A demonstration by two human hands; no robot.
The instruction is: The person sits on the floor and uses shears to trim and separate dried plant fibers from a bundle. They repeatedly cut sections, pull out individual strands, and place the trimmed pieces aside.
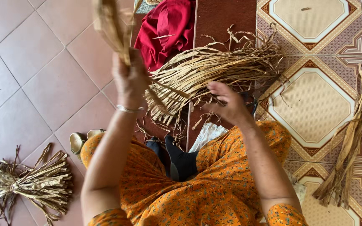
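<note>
A seated person's left hand (128,77) is raised, fingers clenched around a bunch of dried strips (112,27). The right hand (227,102), fingers loosely spread, rests on the big strip pile (214,69) on the floor ahead. A red cloth (166,29) lies beyond; a bundle (34,182) sits near left.

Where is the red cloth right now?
In the head view, the red cloth lies on the floor at the top centre, just above the big pile of dried leaf strips and right of the raised left hand.
</note>
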